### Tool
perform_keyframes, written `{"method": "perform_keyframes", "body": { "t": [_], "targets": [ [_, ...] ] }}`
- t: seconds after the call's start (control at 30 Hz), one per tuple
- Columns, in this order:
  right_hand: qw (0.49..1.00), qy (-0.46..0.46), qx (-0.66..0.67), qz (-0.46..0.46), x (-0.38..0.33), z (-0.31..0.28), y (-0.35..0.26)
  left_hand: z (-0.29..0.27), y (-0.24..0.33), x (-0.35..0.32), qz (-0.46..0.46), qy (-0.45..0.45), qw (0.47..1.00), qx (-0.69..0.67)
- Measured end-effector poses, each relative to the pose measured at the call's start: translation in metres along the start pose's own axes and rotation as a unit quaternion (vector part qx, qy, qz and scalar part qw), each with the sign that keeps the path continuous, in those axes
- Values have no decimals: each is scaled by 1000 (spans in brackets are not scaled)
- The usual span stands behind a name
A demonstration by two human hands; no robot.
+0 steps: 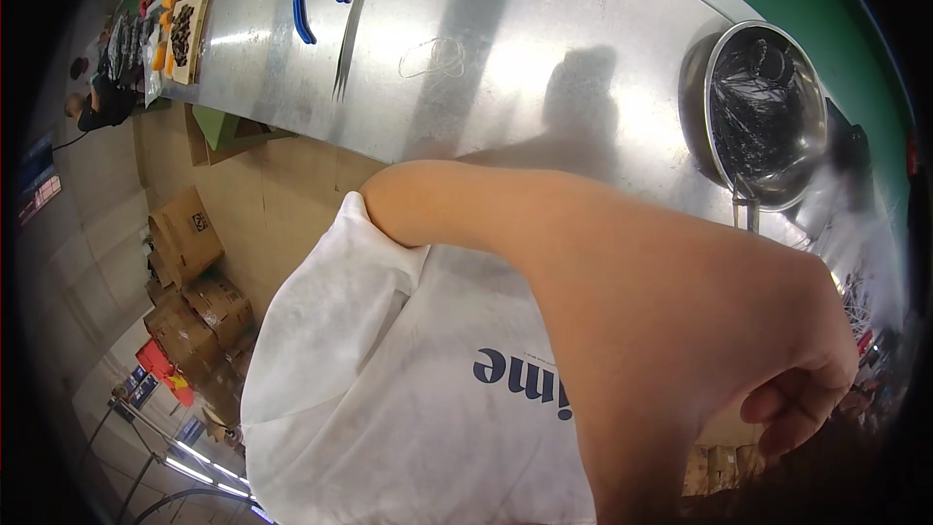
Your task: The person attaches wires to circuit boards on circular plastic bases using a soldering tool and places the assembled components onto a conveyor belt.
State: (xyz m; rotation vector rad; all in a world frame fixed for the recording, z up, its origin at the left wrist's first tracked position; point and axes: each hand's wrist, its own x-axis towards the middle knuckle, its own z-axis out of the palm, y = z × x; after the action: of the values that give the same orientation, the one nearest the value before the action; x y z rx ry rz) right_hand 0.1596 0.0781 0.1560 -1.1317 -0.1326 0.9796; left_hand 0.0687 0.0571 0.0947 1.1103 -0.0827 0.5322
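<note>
My bare left arm comes out of a white sleeve and crosses the picture to the right, very close to the camera. My left hand [719, 350] is raised in front of my shirt [437, 399], its visible fingers curled in; part of it runs off the lower edge, and what it may hold is hidden. My right hand is out of view. Beyond the arm, on a metal table [389, 117], lie blue-handled cutting pliers [303, 12], a bundle of thin dark strips [347, 49] and a loose loop of pale thin cord [432, 58].
A steel bowl [714, 126] of thin black strands [763, 107] stands at the table's right. Clear plastic [836, 243] lies beside it. A wooden tray [201, 34] with small dark pieces sits far left. Cardboard boxes [185, 233] stack on the floor, left. Another person [105, 102] is farther off.
</note>
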Motion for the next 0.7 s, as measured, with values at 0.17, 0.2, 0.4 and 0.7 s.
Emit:
{"method": "perform_keyframes", "body": {
  "t": [0.17,0.2,0.4,0.7],
  "targets": [
    [1000,-8,-2,6,0,2,6,-4,1,-4,-4,1,1000,1],
    [1000,-9,-2,7,0,2,6,-2,1,-4,-5,0,1000,1],
    [1000,-18,-6,14,-1,4,10,-5,-10,4,-8,1,1000,2],
    [999,-28,-10,21,3,6,11,-7,-13,3,-14,-4,1000,1]
  ]
}}
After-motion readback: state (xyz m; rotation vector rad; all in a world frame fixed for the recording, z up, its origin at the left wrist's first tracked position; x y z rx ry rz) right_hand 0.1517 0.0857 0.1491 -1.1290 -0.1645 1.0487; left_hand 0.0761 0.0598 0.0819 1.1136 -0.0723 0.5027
